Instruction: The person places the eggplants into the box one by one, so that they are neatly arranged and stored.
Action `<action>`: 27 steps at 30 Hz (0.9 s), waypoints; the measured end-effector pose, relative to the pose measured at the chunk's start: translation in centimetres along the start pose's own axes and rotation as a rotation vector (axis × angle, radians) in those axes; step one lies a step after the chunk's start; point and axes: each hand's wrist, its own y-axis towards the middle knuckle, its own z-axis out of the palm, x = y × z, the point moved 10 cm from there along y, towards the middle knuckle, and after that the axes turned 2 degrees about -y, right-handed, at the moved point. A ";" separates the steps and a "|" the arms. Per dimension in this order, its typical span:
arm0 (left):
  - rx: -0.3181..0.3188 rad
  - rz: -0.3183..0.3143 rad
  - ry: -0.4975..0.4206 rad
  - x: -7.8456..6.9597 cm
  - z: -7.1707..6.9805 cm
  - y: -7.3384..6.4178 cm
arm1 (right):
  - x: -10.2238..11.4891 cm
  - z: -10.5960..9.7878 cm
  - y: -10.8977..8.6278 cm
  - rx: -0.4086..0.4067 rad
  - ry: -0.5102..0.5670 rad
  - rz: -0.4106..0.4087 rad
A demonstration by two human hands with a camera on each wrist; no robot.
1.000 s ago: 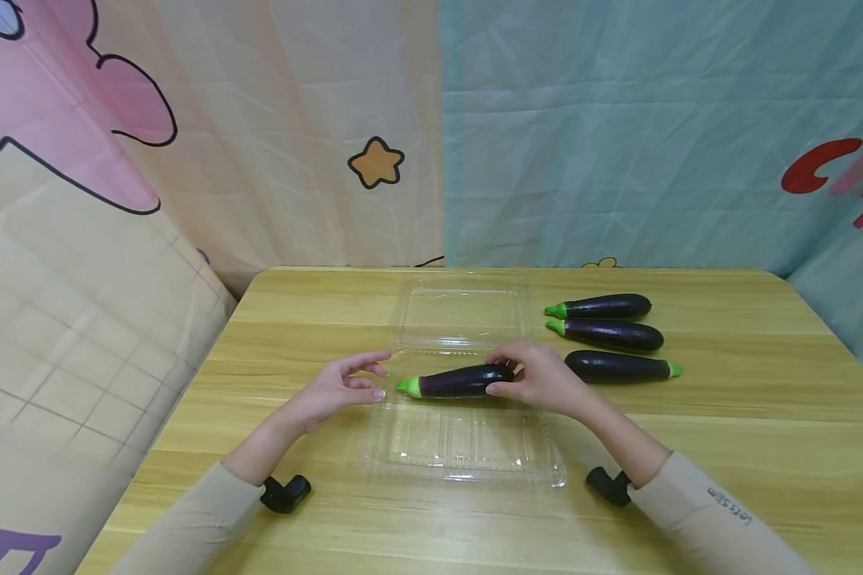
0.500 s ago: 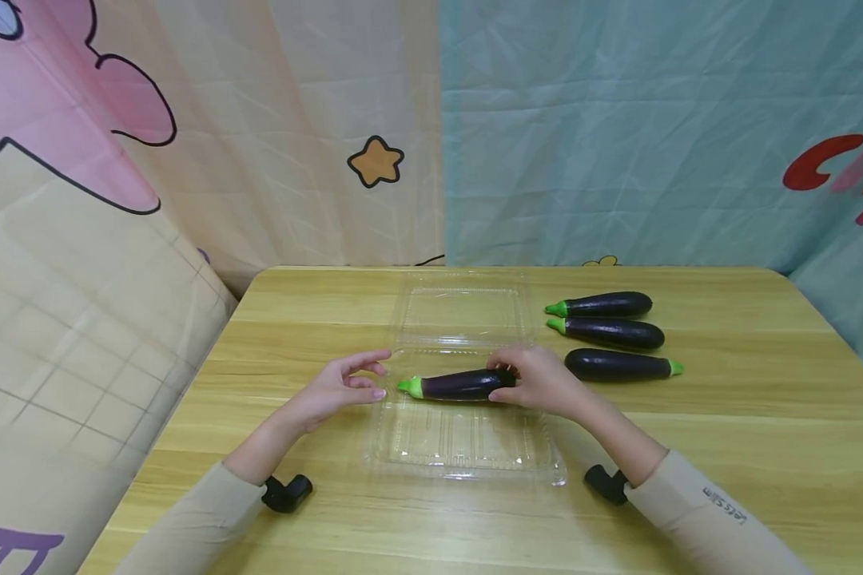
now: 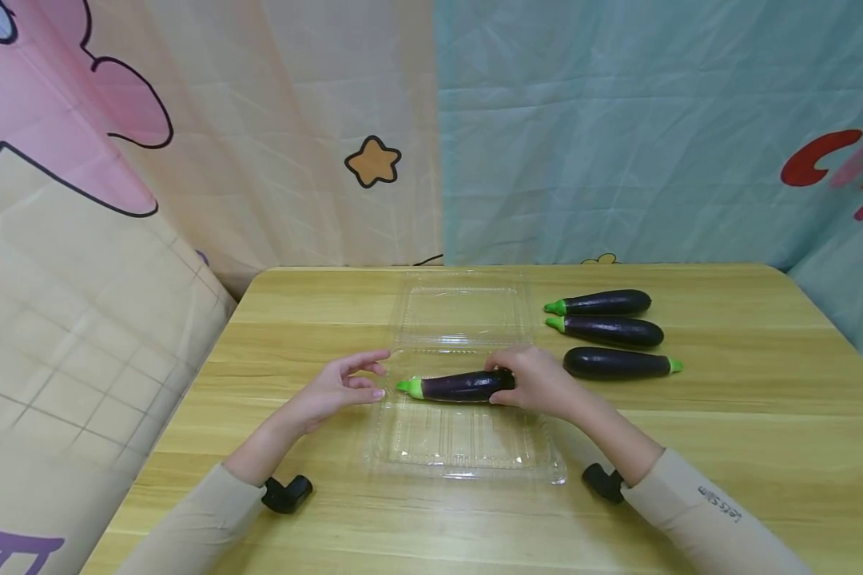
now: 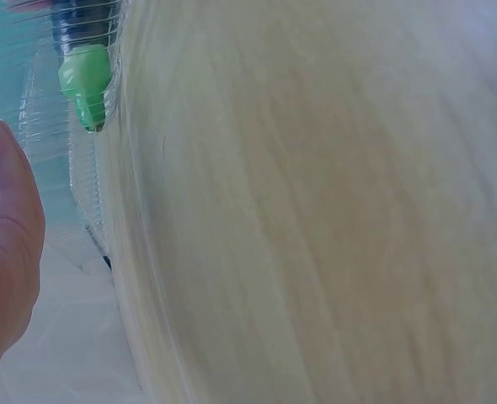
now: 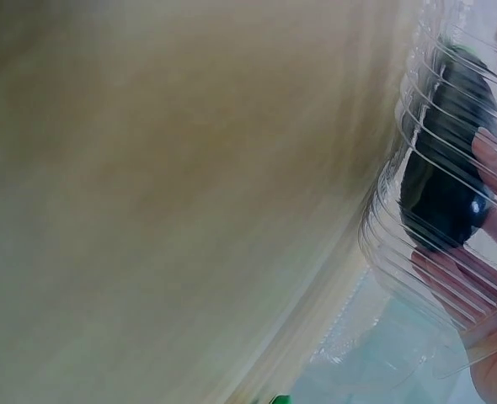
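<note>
A dark purple eggplant (image 3: 455, 387) with a green stem lies crosswise in the back part of a clear plastic clamshell box (image 3: 467, 473), its stem to the left. My right hand (image 3: 542, 385) grips the blunt right end, thumb on the near side and fingers on the far side. Through the ribbed clear wall, the right wrist view also has the eggplant (image 5: 451, 151) between the fingers. My left hand (image 3: 331, 393) holds nothing; its fingers reach toward the box's left rim, just left of the green stem (image 4: 87, 80).
The box's lid (image 3: 463, 307) lies folded back behind it. To the right lie three more eggplants: two (image 3: 611, 303) (image 3: 611, 331) with stems left, the nearest (image 3: 618, 364) with its stem right. A printed curtain (image 3: 582, 136) hangs behind the wooden table (image 3: 748, 479).
The right hand has brought the blunt end of the eggplant slightly down and nearer, into the box. My left hand has stayed in place.
</note>
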 end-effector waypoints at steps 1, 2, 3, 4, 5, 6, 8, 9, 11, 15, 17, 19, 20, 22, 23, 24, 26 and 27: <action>-0.001 -0.001 0.001 0.0 0.0 0.0 | 0.0 0.0 0.0 0.000 0.001 -0.003; -0.002 -0.001 0.002 0.0 0.0 0.0 | 0.1 0.0 0.0 -0.001 0.002 -0.007; -0.003 -0.001 0.002 0.0 0.0 0.0 | 0.1 0.0 0.0 -0.004 0.003 -0.013; -0.003 -0.002 0.002 0.0 -0.1 0.0 | 0.1 0.0 0.0 -0.007 0.003 -0.019; -0.004 -0.002 0.003 0.0 -0.1 0.0 | 0.2 -0.1 0.0 -0.011 0.005 -0.025; -0.004 -0.002 0.003 0.0 -0.1 0.0 | 0.2 -0.1 -0.1 -0.014 0.006 -0.032; -0.005 -0.002 0.002 0.0 -0.1 0.0 | 0.2 -0.2 -0.1 -0.015 0.013 -0.036; -0.005 -0.003 0.002 0.0 0.0 0.0 | 0.2 -0.2 -0.1 -0.014 0.019 -0.035; -0.007 -0.003 0.002 0.1 -0.1 0.0 | 0.2 -0.3 -0.2 -0.010 0.037 -0.031; -0.006 -0.003 0.004 0.1 -0.1 0.0 | 0.1 -0.5 -0.2 0.003 0.069 -0.015; -0.005 -0.003 0.006 0.1 -0.1 0.0 | 0.1 -0.6 -0.3 0.012 0.084 -0.008; -0.004 -0.003 0.007 0.1 0.0 0.0 | 0.1 -0.7 -0.3 0.026 0.110 0.005; -0.003 -0.002 0.007 0.1 0.0 0.0 | 0.0 -0.8 -0.4 0.031 0.129 0.014; -0.002 -0.002 0.006 0.1 0.0 0.0 | -0.1 -1.0 -0.4 0.037 0.167 0.031; -0.001 -0.001 0.006 0.1 0.0 0.0 | -0.3 -1.1 -0.5 0.038 0.188 0.041; -0.001 -0.001 0.004 0.1 0.0 0.0 | -0.4 -1.2 -0.5 0.036 0.209 0.049; -0.002 -0.001 0.003 0.1 -0.1 0.0 | -0.7 -1.5 -0.6 0.031 0.248 0.062; -0.003 -0.001 0.003 0.1 -0.1 0.0 | -0.8 -1.6 -0.6 0.029 0.268 0.068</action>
